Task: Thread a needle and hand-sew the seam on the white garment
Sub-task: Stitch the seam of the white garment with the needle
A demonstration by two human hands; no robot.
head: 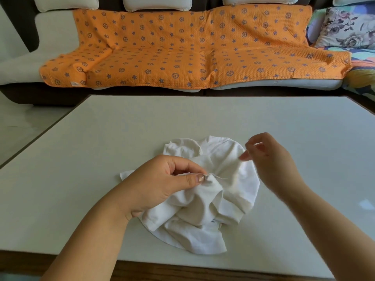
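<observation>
A crumpled white garment [205,201] lies in the middle of the pale table [101,138]. My left hand [162,181] pinches a raised fold of it between thumb and fingers. A short white thread [221,177] sticks out from that pinched point. My right hand [269,159] hovers over the garment's right side, thumb and forefinger pressed together as if pinching something thin. I cannot make out a needle there. A faint line of thread seems to run between the two hands.
Behind the table stands a sofa covered by an orange quilt [182,47] with blue stars. A floral cushion [349,27] lies at the far right. The table's wooden front edge [182,270] is close to me.
</observation>
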